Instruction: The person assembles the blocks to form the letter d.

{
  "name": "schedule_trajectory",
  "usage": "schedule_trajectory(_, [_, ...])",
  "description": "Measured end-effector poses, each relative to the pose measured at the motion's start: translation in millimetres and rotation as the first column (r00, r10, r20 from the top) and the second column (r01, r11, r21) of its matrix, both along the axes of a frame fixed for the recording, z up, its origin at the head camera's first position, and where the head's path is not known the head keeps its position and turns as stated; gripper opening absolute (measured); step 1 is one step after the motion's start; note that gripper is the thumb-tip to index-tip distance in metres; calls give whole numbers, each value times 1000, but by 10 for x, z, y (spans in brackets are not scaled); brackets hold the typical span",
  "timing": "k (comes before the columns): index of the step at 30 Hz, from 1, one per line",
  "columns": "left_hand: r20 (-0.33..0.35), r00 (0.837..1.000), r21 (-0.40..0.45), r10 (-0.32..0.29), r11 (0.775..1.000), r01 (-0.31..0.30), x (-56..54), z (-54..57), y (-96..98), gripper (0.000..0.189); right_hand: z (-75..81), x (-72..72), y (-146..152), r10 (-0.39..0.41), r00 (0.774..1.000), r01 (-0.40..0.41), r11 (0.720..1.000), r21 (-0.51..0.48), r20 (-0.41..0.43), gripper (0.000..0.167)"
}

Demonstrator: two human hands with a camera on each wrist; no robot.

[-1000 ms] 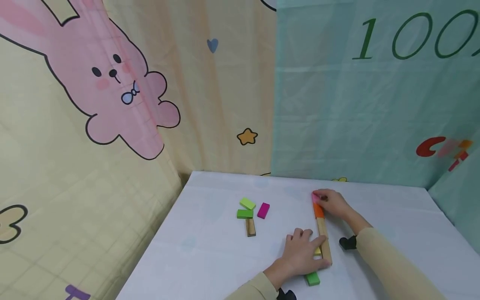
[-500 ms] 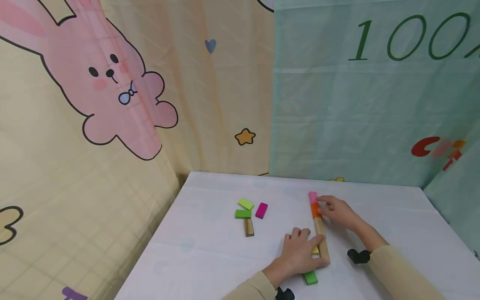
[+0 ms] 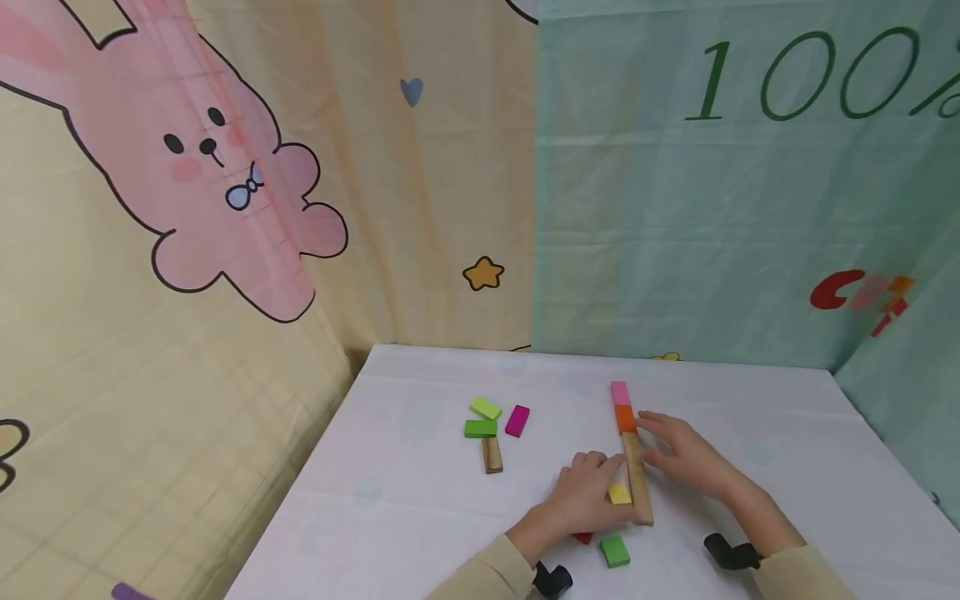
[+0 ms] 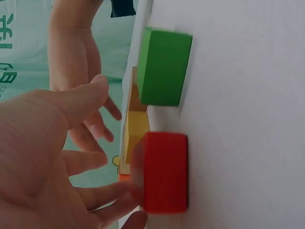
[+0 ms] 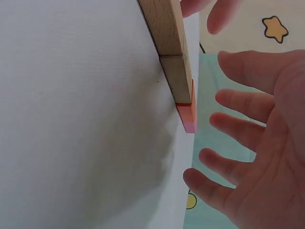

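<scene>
A straight row of blocks runs along the right half of the table: a pink block (image 3: 619, 393) at the far end, an orange block (image 3: 625, 418), then plain wooden blocks (image 3: 638, 483). My left hand (image 3: 576, 497) hovers on the row's left side, thumb close to its near end and fingers loose. A yellow block (image 3: 619, 494) lies between this hand and the row. Below the palm are a red block (image 4: 166, 172), mostly covered in the head view, and a green block (image 4: 166, 67). Right of the row, my right hand (image 5: 252, 138) has its fingers spread, holding nothing.
Left of the row lie a lime block (image 3: 486, 407), another green block (image 3: 481, 428), a magenta block (image 3: 517, 421) and a brown wooden block (image 3: 492, 456). The white table (image 3: 405, 533) ends at the back against printed curtains (image 3: 675, 233).
My right hand has let go of the pink block and drawn back toward me, to the row's right. My left hand has loosened from the near wooden block and shifted slightly left, uncovering the yellow block.
</scene>
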State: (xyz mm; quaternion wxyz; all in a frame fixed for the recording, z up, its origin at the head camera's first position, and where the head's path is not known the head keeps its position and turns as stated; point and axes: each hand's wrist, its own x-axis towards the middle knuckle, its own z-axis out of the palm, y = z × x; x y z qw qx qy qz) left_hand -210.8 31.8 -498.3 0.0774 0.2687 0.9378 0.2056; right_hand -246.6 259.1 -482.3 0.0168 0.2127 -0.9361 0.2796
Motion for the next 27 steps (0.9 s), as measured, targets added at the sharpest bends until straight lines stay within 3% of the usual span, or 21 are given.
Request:
schedule_trajectory(6, [96, 995, 102, -2, 995, -8, -82, 113, -166, 64, -41, 98, -41, 22, 998, -26, 997, 77, 52, 64])
schedule_trajectory(15, [143, 989, 213, -48, 977, 17, -194, 55, -388, 50, -140, 103, -46, 9, 992, -30, 985, 169, 123, 74])
schedule_trajectory(19, [150, 989, 244, -11, 969, -26, -216, 94, -503, 47, -134, 111, -59, -12, 991, -12, 985, 173, 132, 74])
schedule_trajectory(27, [75, 993, 260, 91, 960, -107, -355, 204, -753, 39, -130, 107, -98, -4, 995, -15, 984, 177, 104, 72])
